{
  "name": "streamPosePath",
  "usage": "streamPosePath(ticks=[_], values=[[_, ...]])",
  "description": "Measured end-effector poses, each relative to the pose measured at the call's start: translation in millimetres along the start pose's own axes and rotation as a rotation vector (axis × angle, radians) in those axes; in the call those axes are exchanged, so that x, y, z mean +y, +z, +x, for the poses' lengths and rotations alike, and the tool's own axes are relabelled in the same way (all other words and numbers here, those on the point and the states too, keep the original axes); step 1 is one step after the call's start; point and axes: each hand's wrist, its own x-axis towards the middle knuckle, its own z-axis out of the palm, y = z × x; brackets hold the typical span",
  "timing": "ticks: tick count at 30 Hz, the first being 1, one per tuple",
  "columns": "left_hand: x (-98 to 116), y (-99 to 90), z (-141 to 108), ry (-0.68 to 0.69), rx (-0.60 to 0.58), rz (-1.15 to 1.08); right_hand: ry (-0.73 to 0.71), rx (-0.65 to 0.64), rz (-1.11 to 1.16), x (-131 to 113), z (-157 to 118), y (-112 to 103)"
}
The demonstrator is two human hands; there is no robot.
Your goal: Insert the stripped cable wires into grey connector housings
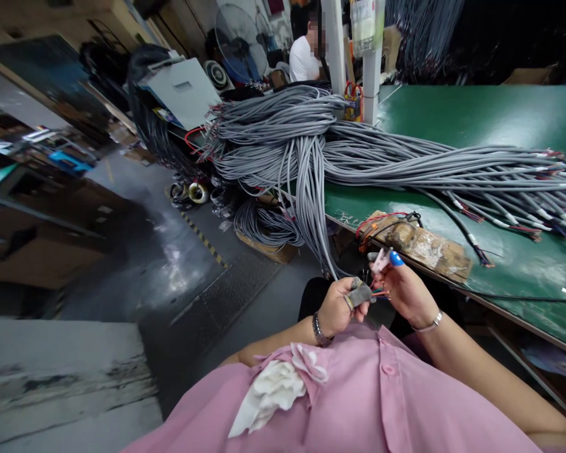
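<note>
My left hand [342, 307], with grey tape or covers on its thumb and finger, is closed around the end of a grey cable [329, 267]. From that grip thin coloured wires [380, 293], red, green and blue among them, fan out toward my right hand [408, 294]. A blue cover sits on the right thumb. Between that thumb and the fingers is a small pale pinkish-white piece [381, 259], its kind too small to tell. The held cable runs down from a large bundle of grey cables [306, 170] lying over the table edge.
On the green table [453, 113] many cables stretch right, ends stripped. A worn wooden block [424, 248] with wires lies at the near edge. A white post [370, 75], a fan [240, 41] and a person in white [304, 60] are behind. Coiled cables [266, 223] sit below left.
</note>
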Motion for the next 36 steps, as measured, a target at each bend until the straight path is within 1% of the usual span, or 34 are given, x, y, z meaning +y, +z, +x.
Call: streamPosePath(ticks=[4,11,14,18,22,26,30,33,36], values=[[2,6.1,1,0.076,0.07,-0.022,-0.076,0.012,-0.026,1,-3,3],[5,10.4,6,0.098,0.107,-0.037,-0.078,0.058,-0.031,1,3,1],[3,9.7,8,0.082,0.099,-0.02,-0.1,0.085,-0.016,2,4,0],[-1,8.0,9,0.045,0.078,0.0,-0.063,0.104,-0.028,4,3,0],[-3,5.5,6,0.058,0.078,-0.027,-0.024,0.058,-0.014,1,1,-1],[-4,4.2,1,0.123,0.096,-0.048,0.033,-0.007,-0.029,-4,1,-4],[-4,6.4,0,0.185,0.14,-0.082,-0.039,0.021,-0.088,-3,3,-5],[-3,8.6,2,0.186,0.149,-0.074,-0.096,0.03,-0.099,2,4,-6],[-2,9.5,5,0.177,0.15,-0.063,-0.186,0.054,-0.15,8,5,-9]])
